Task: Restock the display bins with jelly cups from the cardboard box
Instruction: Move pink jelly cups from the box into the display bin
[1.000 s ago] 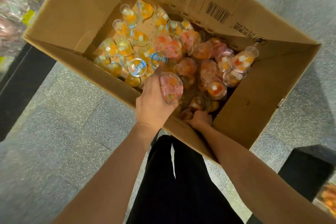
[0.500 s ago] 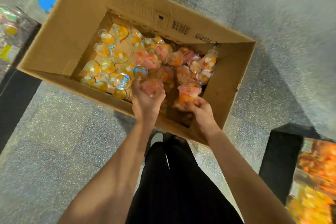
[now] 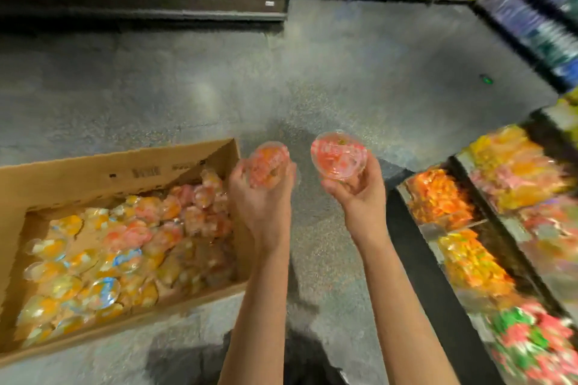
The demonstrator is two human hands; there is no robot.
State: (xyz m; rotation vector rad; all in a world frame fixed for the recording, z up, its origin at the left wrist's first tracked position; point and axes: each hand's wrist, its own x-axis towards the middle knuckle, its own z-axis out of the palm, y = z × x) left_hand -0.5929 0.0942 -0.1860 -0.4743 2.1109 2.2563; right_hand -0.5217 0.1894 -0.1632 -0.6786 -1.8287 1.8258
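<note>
Grey shop floor [image 3: 344, 72] is under me. My left hand [image 3: 262, 206] grips one jelly cup [image 3: 267, 166] and my right hand [image 3: 359, 194] grips another jelly cup [image 3: 339, 155], between the cardboard box [image 3: 93, 172] and the display bins [image 3: 444, 206]. I should carry them gently right, then set them in flat.

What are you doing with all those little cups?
A person is restocking sweets. The left hand holds one clear plastic jelly cup with a pink-orange filling, and the right hand holds another red-topped clear jelly cup. Both are over the floor, between the brown cardboard box of cups and the display bins.
</note>
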